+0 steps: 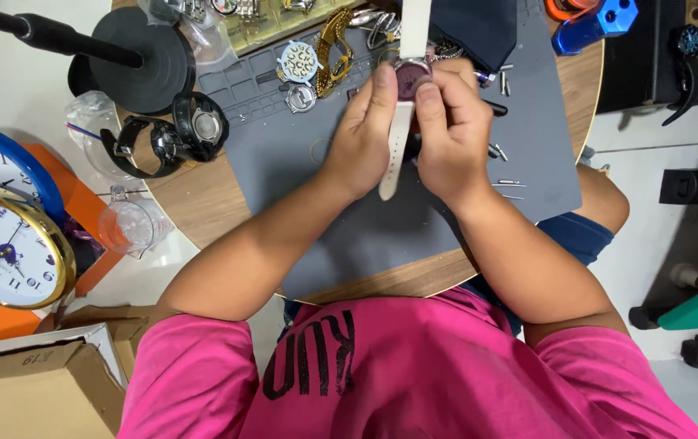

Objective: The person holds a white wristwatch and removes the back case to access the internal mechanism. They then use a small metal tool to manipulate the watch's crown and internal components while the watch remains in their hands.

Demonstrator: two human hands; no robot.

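Observation:
A wristwatch (410, 75) with a dark reddish dial and a white strap (393, 154) is held upright over a grey work mat (349, 195). My left hand (361, 134) grips it from the left, thumb pressed at the case. My right hand (446, 130) grips it from the right, thumb on the dial's edge. One strap end hangs down between my palms; the other rises past the top edge.
On the round wooden table (202, 195) lie black digital watches (174, 134), a gold bracelet (334, 45), loose watch faces (298, 61) and small metal pins (511, 185). Two wall clocks (7, 244) lie at left, cardboard boxes (32, 382) below them, a black round stand base (141, 61) above.

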